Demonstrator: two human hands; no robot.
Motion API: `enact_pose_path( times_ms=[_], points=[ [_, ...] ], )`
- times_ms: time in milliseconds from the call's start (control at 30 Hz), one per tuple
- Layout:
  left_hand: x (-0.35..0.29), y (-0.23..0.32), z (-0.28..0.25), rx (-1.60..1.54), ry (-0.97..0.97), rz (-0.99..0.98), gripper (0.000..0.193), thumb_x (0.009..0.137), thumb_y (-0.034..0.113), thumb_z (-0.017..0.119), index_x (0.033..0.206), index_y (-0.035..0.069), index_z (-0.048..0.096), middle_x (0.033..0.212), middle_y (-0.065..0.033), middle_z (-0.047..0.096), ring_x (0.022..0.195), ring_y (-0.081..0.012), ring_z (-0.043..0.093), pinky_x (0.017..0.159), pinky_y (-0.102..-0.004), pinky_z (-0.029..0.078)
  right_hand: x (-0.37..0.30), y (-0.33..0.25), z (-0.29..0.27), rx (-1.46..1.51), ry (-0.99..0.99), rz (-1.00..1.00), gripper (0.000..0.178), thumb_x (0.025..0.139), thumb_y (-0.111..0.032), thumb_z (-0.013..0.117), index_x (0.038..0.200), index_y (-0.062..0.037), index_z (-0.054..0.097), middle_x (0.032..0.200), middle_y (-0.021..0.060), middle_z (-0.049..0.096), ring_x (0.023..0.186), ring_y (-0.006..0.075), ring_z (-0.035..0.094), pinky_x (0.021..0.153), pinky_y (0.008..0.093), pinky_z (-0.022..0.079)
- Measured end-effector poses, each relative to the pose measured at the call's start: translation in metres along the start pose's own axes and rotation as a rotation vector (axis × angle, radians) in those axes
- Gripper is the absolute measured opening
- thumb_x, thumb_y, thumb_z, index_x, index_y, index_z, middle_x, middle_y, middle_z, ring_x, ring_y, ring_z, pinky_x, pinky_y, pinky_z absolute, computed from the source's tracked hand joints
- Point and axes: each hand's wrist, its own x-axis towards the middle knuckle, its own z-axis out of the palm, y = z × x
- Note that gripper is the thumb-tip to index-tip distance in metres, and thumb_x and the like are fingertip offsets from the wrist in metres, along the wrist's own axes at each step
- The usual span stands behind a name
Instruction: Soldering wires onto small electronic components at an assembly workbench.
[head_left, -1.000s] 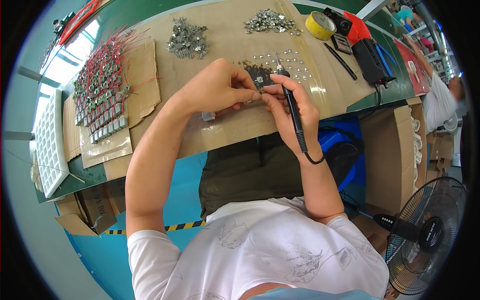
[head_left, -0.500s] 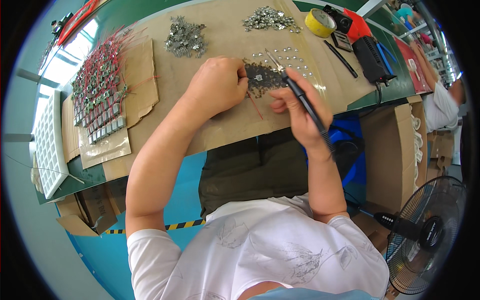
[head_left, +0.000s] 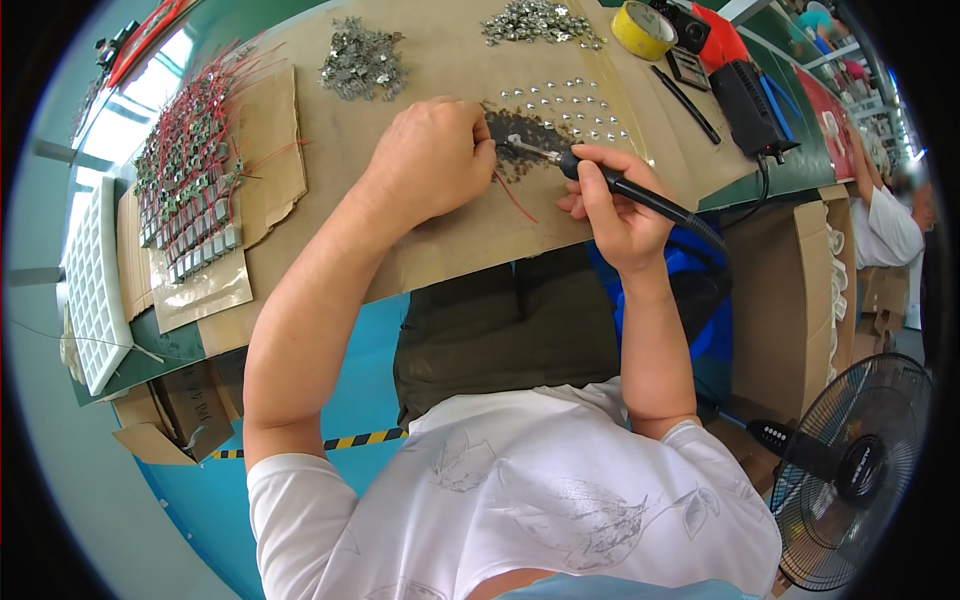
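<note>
My right hand (head_left: 628, 215) is closed around the black handle of a soldering iron (head_left: 650, 197). The iron points left, and its tip is at a small silver metal piece (head_left: 514, 140) over a dark scorched patch (head_left: 540, 135) on the brown work sheet. Just left of that piece, my left hand (head_left: 435, 155) is closed with fingertips pinched together. What they grip is mostly hidden. From beneath those fingertips a thin red wire (head_left: 515, 199) runs down toward the table's near edge. Rows of small silver pieces (head_left: 567, 103) lie behind the scorched patch.
Heaped metal parts (head_left: 362, 62) and a second silver pile (head_left: 540, 22) lie farther back. Red-wired small boards (head_left: 190, 190) stand massed at left. At right are yellow tape (head_left: 643, 30), a black pen-like stick (head_left: 686, 104) and a black box (head_left: 750, 108). A fan (head_left: 855, 470) stands lower right.
The soldering iron has swung from pointing up and away to pointing left, its tip lowered to the metal piece. My left hand stays nearly in place. The whole view has shifted slightly.
</note>
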Motion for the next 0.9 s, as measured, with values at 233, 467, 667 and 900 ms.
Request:
enact_pose_path(
  times_ms=[233,467,667,900],
  points=[
    [0.0002,0.0001,0.0006,0.007,0.011,-0.009,0.016,0.082,0.014,0.071,0.084,-0.002,0.07,0.086,-0.0182,0.071,0.081,-0.037,0.068,0.075,-0.0445,0.055,0.0011,-0.001,-0.0008,-0.017,-0.016,0.016,0.013,0.093,-0.004,0.072,0.105,0.0023,0.073,0.076,0.0034,0.069,0.063,0.0069,0.068,0.055,0.019,0.053],
    [0.0008,0.0012,0.0004,0.022,0.006,-0.016,0.017,0.083,0.015,0.071,0.084,-0.002,0.07,0.085,-0.0189,0.071,0.082,-0.0379,0.068,0.075,-0.0452,0.054,0.0014,-0.0016,0.0,0.003,-0.008,0.026,0.014,0.094,-0.005,0.072,0.105,0.0024,0.073,0.076,0.0039,0.07,0.063,0.0076,0.069,0.056,0.0196,0.055],
    [0.0004,0.0019,0.001,0.036,0.012,-0.019,0.016,0.083,0.015,0.071,0.084,-0.001,0.071,0.086,-0.0188,0.071,0.084,-0.0382,0.068,0.078,-0.046,0.054,0.0011,-0.0016,-0.0007,0.008,-0.016,0.022,0.014,0.094,-0.004,0.071,0.106,0.0026,0.073,0.078,0.0043,0.07,0.064,0.0077,0.069,0.056,0.0199,0.055],
    [0.0004,0.0036,0.0001,0.045,0.004,-0.026,0.016,0.082,0.015,0.071,0.084,-0.001,0.071,0.087,-0.0186,0.071,0.085,-0.0383,0.068,0.078,-0.0458,0.054,0.0012,-0.0025,-0.0011,-0.011,-0.036,0.012,0.014,0.094,-0.003,0.071,0.106,0.003,0.073,0.08,0.005,0.071,0.066,0.0078,0.07,0.057,0.02,0.056]
  ],
)
